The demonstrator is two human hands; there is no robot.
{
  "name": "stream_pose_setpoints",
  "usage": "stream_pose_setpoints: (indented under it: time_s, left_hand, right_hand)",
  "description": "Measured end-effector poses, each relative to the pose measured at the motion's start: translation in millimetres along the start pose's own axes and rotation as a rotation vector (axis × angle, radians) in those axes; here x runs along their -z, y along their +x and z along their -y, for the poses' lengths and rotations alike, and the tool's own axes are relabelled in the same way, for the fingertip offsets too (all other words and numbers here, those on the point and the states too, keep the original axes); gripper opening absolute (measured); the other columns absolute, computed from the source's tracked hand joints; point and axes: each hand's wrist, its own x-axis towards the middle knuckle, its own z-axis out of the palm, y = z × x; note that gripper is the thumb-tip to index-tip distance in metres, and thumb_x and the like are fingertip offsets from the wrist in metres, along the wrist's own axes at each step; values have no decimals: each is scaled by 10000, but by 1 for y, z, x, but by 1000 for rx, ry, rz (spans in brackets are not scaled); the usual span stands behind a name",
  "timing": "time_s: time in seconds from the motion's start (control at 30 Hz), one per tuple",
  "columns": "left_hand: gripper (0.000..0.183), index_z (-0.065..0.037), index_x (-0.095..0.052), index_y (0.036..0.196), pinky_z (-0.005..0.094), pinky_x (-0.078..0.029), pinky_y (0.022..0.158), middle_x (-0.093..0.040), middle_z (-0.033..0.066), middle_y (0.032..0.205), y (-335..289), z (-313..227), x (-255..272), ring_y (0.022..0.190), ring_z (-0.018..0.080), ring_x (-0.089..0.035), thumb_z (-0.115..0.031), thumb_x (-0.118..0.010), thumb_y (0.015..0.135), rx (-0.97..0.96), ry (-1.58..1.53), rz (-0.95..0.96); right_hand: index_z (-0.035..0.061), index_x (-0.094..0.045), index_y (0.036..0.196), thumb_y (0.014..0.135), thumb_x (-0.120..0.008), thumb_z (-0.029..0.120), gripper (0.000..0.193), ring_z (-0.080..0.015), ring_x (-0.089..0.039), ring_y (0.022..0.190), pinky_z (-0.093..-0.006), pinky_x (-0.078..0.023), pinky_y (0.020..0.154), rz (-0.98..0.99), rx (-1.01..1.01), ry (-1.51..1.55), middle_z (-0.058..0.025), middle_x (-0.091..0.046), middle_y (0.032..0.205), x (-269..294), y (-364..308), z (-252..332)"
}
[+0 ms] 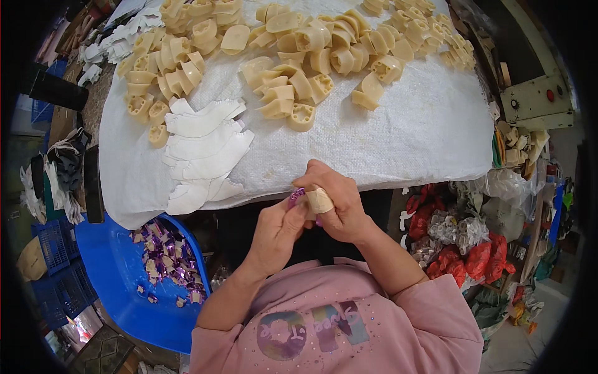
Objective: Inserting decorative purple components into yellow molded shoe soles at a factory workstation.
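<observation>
In front of my chest, at the cloth's near edge, my two hands meet around a small shoe heel with shiny purple covering (295,197), mostly hidden by fingers. My left hand (278,229) pinches it from the left. From the right, my right hand (344,201) grips it with bent fingers. A pale beige piece (320,201) shows at the right thumb; whether it is tape or part of the heel, I cannot tell. Curved white cut pieces (202,149) lie overlapped on the cloth, ahead and left. Bare beige heels (302,116) are heaped beyond.
A white woven cloth (411,137) covers the table. At lower left, a blue basin (118,293) holds many purple-covered heels (168,258). Red and clear plastic bags (476,258) crowd the right side. A pale machine housing (539,100) stands at the far right.
</observation>
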Motion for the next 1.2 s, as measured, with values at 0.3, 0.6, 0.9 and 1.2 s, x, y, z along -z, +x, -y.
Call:
stream_pose_setpoints:
  time_s: [0.3,0.6,0.9,1.2]
  left_hand:
    - [349,4,-539,1019,185,-323,482,-480,-17,648,-4,4,8,547,28,-407,-336,-515,946,-55,-198,81]
    - [346,17,-619,807,189,-309,446,-500,3,555,-8,3,13,487,42,-422,-273,-507,959,-104,-86,-275]
    - [302,17,-610,899,197,-303,437,-477,-9,552,-8,1,4,476,39,-401,-243,-474,972,-158,46,-314]
    - [357,-10,-551,739,203,-228,393,-378,-48,489,-21,5,24,416,20,-312,-263,-468,977,8,-269,-243]
  right_hand:
    - [11,-574,1003,899,-451,145,210,-211,-470,616,-312,-385,549,-50,-46,-43,-99,-476,714,7,5,-2]
    - [13,-561,1071,906,-492,124,211,-187,-586,679,-303,-470,617,0,-517,265,-112,-581,844,7,-1,20]
    - [1,-510,842,848,-554,86,96,-332,-531,556,-378,-397,512,98,-232,-108,-174,-528,642,-9,-10,24]
    - [1,-484,814,853,-536,117,133,-363,-500,587,-410,-384,537,207,-489,60,-176,-481,645,-24,-8,20]
